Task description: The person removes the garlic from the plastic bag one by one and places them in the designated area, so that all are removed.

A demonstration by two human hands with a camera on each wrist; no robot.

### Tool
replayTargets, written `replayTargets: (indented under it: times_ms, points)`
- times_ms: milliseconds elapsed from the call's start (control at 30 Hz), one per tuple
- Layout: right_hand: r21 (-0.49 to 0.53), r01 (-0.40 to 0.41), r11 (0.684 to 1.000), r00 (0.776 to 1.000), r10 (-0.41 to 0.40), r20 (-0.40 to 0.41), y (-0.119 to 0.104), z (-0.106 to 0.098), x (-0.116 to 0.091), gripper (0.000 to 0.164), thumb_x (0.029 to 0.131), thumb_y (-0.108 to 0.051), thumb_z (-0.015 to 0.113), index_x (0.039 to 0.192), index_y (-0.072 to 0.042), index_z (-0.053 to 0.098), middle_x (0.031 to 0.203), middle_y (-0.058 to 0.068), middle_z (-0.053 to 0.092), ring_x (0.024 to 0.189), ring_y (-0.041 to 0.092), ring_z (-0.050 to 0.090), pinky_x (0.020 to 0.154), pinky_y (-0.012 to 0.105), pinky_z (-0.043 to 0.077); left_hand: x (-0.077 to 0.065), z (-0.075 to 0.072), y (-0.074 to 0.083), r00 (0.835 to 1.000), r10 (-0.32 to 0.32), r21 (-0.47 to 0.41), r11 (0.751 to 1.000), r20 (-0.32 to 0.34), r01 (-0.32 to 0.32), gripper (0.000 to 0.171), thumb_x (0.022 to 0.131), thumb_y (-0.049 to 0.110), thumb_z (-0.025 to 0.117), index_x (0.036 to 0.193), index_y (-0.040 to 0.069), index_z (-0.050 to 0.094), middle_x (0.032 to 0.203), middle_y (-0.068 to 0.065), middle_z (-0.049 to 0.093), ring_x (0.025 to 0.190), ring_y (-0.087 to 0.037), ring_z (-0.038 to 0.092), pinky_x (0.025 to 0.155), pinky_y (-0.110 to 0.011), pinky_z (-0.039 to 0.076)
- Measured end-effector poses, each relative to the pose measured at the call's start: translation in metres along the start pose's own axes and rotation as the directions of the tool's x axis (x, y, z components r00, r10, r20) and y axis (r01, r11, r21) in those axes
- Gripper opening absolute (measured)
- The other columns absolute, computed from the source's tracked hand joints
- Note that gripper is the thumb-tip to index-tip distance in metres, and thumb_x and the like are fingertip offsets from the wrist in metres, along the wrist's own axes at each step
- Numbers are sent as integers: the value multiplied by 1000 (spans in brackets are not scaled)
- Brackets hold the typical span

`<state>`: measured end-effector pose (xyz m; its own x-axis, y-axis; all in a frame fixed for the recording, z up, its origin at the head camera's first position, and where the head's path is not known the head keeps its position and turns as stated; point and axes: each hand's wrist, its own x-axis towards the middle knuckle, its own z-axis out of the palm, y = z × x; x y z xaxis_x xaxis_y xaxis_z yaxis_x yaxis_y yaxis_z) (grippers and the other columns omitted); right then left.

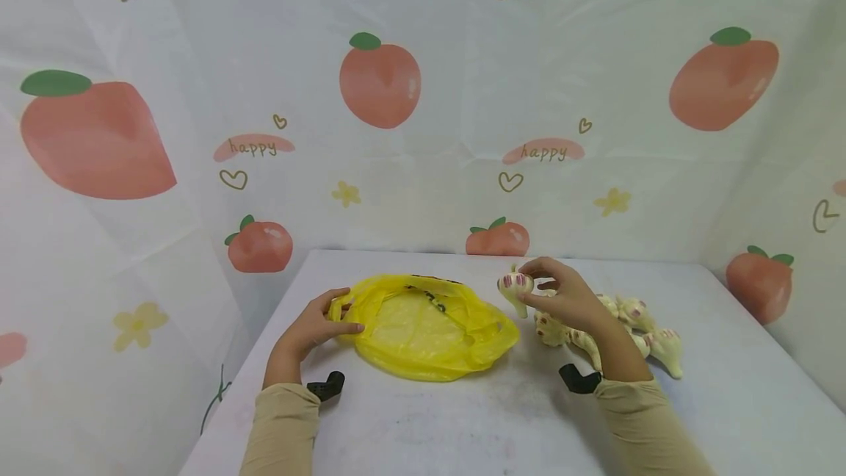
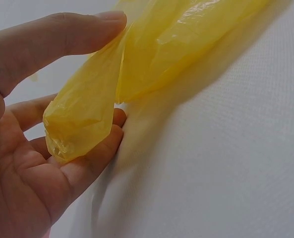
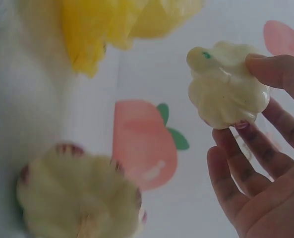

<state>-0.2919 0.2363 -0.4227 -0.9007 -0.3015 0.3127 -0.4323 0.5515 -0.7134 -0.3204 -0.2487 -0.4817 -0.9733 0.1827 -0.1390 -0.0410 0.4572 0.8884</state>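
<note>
A yellow plastic bag [image 1: 423,367] lies on the white table with its mouth spread wide. At its left edge my left hand [image 1: 313,327] holds the rim between thumb and fingers; in the left wrist view a fold of the bag [image 2: 82,116] lies across the fingers. My right hand [image 1: 562,296] pinches a garlic bulb [image 1: 514,283] with purple streaks, raised just beyond the bag's right side. The right wrist view shows the thumb on top of this pale bulb [image 3: 226,84] and fingertips beneath. Several more garlic bulbs [image 1: 666,345] lie in a pile under and beyond the right forearm.
The white table [image 1: 463,428] meets a hanging cloth [image 1: 436,189] printed with fruit at the back and sides. Black wrist-worn pieces stick out beside the left wrist [image 1: 327,386] and right wrist [image 1: 579,379]. One garlic bulb [image 3: 82,193] looms close in the right wrist view.
</note>
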Motion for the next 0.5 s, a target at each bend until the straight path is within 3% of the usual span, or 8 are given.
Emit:
replayTargets:
  times_ms: [500]
  points:
    - [-92,-24,995,999,22,-25,20,-26,-29,37,96,-21,80,129,-8,67,130,11,70,119,30,65,98,48,59,0,0,-2,1000,11,4,1000,-4,-11,99,83,30,92,164,13,38,160,-20,50,144,-36,50,121,-55,44]
